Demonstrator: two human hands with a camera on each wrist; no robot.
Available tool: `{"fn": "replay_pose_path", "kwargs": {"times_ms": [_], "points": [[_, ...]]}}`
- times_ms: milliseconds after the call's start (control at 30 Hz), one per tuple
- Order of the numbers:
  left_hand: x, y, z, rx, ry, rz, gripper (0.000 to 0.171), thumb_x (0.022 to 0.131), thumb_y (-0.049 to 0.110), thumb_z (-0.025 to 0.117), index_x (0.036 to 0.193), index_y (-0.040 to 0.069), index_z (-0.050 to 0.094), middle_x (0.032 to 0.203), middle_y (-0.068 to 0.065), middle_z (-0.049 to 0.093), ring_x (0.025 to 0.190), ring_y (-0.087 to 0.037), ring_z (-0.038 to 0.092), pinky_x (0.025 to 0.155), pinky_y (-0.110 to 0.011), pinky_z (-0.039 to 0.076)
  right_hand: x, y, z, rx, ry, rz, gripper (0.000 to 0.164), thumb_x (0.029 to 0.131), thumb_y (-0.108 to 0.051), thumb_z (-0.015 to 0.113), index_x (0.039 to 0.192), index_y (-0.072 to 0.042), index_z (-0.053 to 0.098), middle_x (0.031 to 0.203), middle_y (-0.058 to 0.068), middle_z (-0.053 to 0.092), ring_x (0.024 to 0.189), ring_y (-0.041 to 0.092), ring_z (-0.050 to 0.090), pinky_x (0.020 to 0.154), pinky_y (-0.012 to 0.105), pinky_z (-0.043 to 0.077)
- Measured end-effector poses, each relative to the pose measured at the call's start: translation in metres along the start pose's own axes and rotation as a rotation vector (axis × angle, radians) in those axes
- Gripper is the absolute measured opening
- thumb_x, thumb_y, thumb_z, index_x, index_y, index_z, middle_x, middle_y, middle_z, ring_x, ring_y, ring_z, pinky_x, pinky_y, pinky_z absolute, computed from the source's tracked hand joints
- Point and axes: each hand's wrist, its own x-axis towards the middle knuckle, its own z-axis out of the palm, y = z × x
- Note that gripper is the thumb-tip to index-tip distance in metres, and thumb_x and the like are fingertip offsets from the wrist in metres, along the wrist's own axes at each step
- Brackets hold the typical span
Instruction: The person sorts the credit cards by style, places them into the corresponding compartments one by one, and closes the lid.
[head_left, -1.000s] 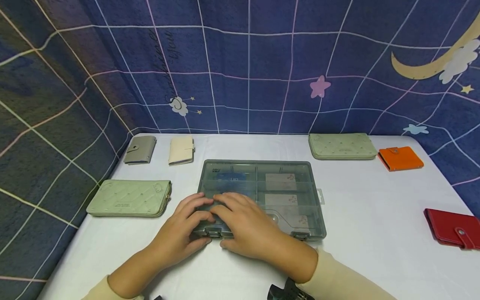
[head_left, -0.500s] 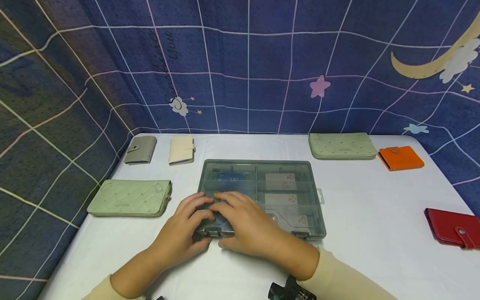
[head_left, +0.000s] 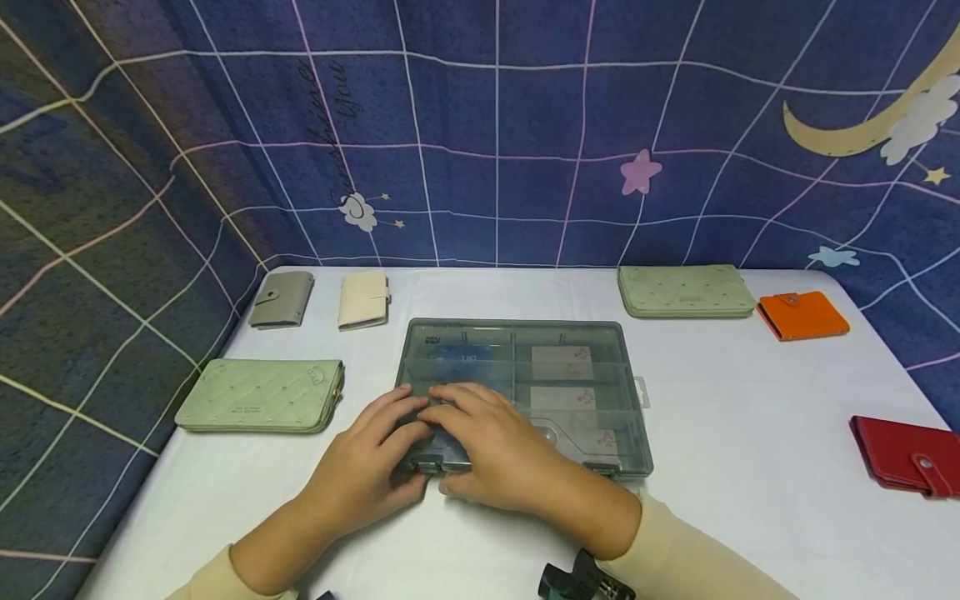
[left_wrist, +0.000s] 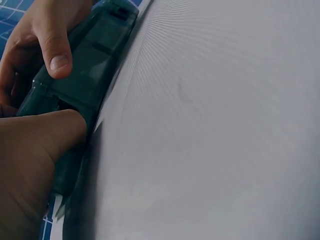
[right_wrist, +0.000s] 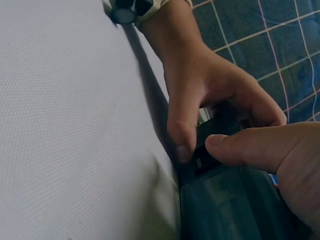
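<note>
A transparent dark grey-green plastic storage box point(head_left: 636, 417) with dividers lies with its lid down in the middle of the table. White cards point(head_left: 561, 363) and a blue card point(head_left: 463, 360) show through the lid. My left hand point(head_left: 363, 471) grips the front left corner, fingers bent over the lid and thumb at the front latch point(head_left: 429, 463). Beside it, my right hand point(head_left: 502, 458) grips the front edge, fingertips on the lid and thumb low at the front wall. In the right wrist view the left thumb point(right_wrist: 182, 142) and right thumb point(right_wrist: 225, 146) are close together at the latch.
Around the box lie two green quilted wallets point(head_left: 258, 397) point(head_left: 686, 292), a grey card holder point(head_left: 281, 300), a cream one point(head_left: 363, 300), an orange one point(head_left: 802, 317) and a red one point(head_left: 900, 454). A dark blue grid-patterned curtain point(head_left: 465, 125) hangs behind the white table.
My left hand has slid slightly to the right, its thumb moving along the front edge nearer the right thumb. The right hand has barely moved, and the box stays in place.
</note>
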Motion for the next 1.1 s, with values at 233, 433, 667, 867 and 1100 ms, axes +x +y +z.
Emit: {"fn": "replay_pose_path", "kwargs": {"times_ms": [233,433,667,867,1100], "points": [[-0.005,0.005,0.001,-0.12,-0.026,-0.16,0.048,0.074,0.025,0.083,0.119,0.016,0.068,0.148,-0.008,0.058,0.146,-0.037,0.047,0.107,-0.048,0.054,0.0,0.0,0.002,0.012,0.005,-0.01,0.08,0.08,-0.037,0.096,0.149,-0.017,0.061,0.162,0.004,0.049,0.152,0.025,0.04,0.124,0.051,0.035],[-0.011,0.015,0.006,-0.276,-0.049,-0.383,0.056,0.075,0.016,0.087,0.125,0.023,0.063,0.171,-0.014,0.028,0.157,-0.041,0.026,0.12,-0.055,0.034,0.001,-0.001,0.003,0.006,0.017,-0.022,0.079,0.079,-0.04,0.096,0.147,-0.018,0.062,0.162,0.004,0.049,0.152,0.024,0.04,0.124,0.05,0.035],[-0.008,0.027,0.009,-0.412,-0.011,-0.554,0.067,0.071,-0.003,0.09,0.126,0.024,0.062,0.175,-0.017,0.017,0.157,-0.05,0.02,0.111,-0.076,0.035,0.001,-0.001,0.002,-0.003,0.003,-0.02,0.085,0.079,-0.042,0.095,0.152,-0.017,0.059,0.163,0.004,0.048,0.153,0.025,0.039,0.124,0.051,0.035],[-0.005,0.037,0.008,-0.537,0.018,-0.758,0.073,0.071,-0.012,0.087,0.13,0.019,0.057,0.174,-0.015,0.019,0.157,-0.048,0.022,0.117,-0.073,0.027,0.001,0.0,0.001,0.003,-0.016,-0.012,0.091,0.08,-0.042,0.095,0.157,-0.018,0.054,0.165,0.004,0.045,0.154,0.026,0.037,0.124,0.054,0.034],[-0.004,0.036,0.008,-0.566,0.027,-0.772,0.074,0.07,-0.011,0.088,0.13,0.02,0.057,0.172,-0.01,0.025,0.156,-0.048,0.026,0.117,-0.074,0.025,0.001,0.001,0.0,0.012,-0.006,-0.021,0.09,0.079,-0.042,0.095,0.156,-0.019,0.055,0.164,0.003,0.047,0.153,0.026,0.039,0.124,0.053,0.035]]}}
